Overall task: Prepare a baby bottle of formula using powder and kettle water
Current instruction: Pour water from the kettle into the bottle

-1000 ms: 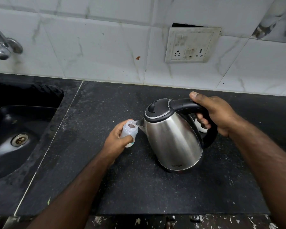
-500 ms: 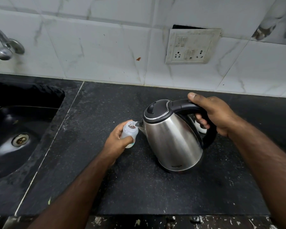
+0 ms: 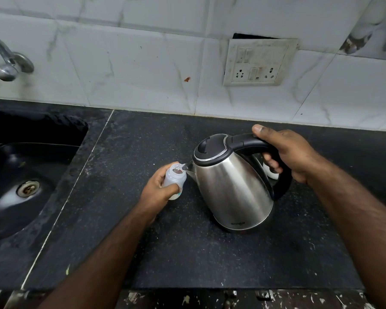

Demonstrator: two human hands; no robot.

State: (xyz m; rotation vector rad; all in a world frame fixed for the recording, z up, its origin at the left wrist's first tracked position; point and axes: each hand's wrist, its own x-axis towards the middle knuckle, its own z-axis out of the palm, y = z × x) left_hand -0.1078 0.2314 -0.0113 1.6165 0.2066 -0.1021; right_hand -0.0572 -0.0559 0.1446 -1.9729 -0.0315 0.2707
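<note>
Kettle (image 3: 234, 186) now tipped further by right hand (image 3: 285, 157), spout over bottle (image 3: 173, 179) gripped in left hand (image 3: 158, 190); water filling underway.

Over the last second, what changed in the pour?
Almost nothing. The right hand keeps the kettle tipped, spout at the mouth of the bottle, which the left hand still grips. No grasp was taken or released; the countertop is unchanged.

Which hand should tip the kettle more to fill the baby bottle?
The right hand: its grip is already around the kettle handle, spout at the bottle mouth. The left hand steadies the bottle.
</note>
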